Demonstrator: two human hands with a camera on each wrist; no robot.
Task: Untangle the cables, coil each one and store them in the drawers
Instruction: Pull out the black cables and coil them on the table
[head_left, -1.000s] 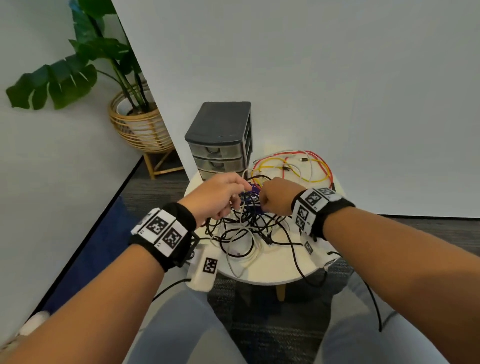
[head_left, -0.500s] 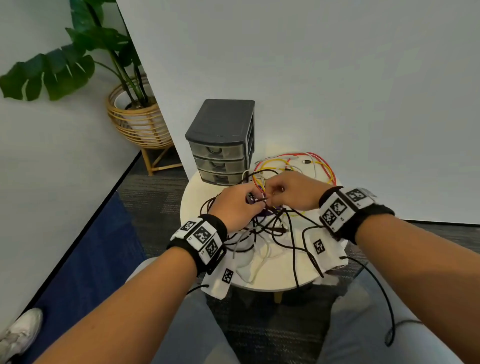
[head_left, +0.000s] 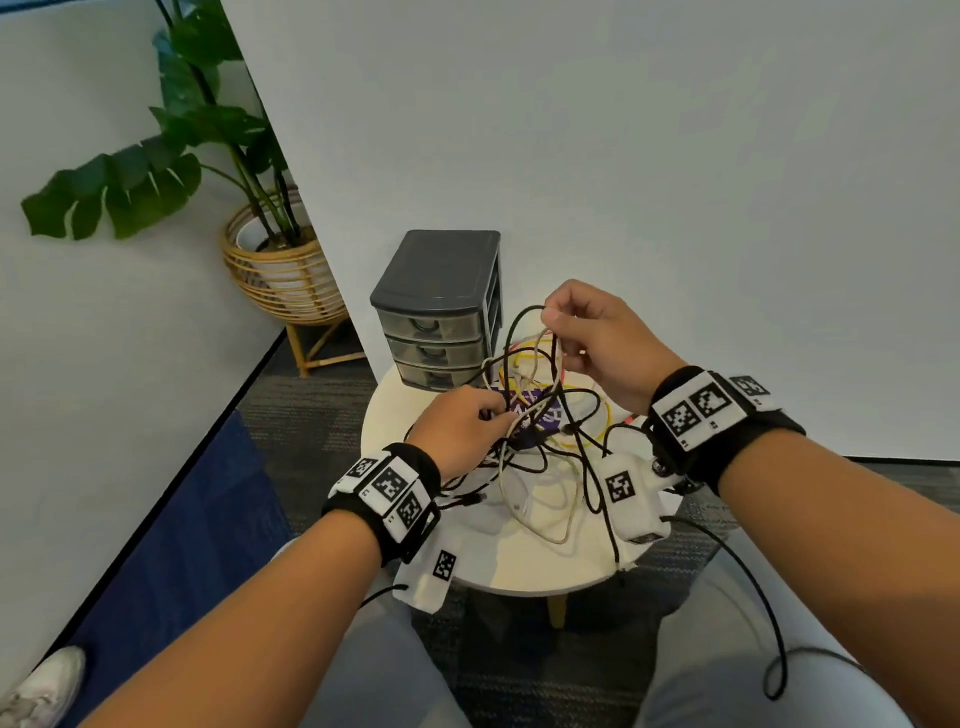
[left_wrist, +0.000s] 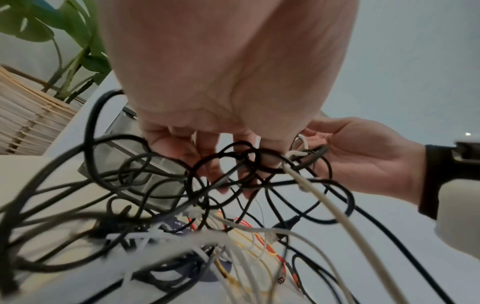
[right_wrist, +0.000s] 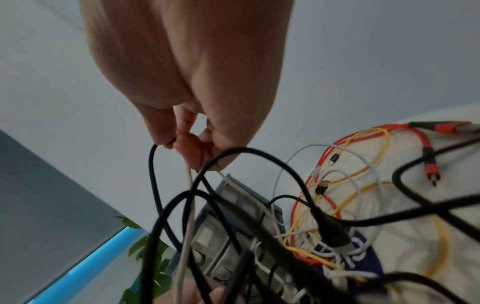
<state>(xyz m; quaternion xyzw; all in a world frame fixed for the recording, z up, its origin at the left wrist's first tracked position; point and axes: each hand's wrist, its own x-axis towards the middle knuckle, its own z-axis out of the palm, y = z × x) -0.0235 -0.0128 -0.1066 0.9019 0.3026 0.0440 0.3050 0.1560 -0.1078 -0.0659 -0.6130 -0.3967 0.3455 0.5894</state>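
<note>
Round white table (head_left: 524, 571) sits centre-low in my head view, against a pale wall. On its far left edge stands the grey drawer unit (head_left: 441, 312), three drawers, all closed as far as I can see. Upper left of the frame: a leafy plant (head_left: 171, 156) in a wicker pot (head_left: 280, 275) on the floor.

The cable tangle (head_left: 540, 441) spreads over the middle of the table, between the drawer unit and the near edge. Mostly black cords, with a cream cable (head_left: 545, 499) looping toward the near edge, and yellow (head_left: 597, 415) and red (right_wrist: 322, 162) cables lying at the back, right of the drawers. A purple card or packet (head_left: 535, 410) lies under the knot; its print is too blurred for me to read.

My left hand (head_left: 462, 431) is low, left of centre, just above the table, fingers curled into the knot; left wrist view shows black loops around the fingertips (left_wrist: 223, 185) and the cream cable running out beside them.

My right hand (head_left: 597, 343) is raised above the tangle, right of the drawer unit. Thumb and fingers pinch strands at the top: right wrist view shows a black cord (right_wrist: 153, 185) and the cream cable hanging down from the pinch. Lifted loops stretch between both hands.

A black cord (head_left: 769, 623) trails off the table's right edge, lower right of the frame.
</note>
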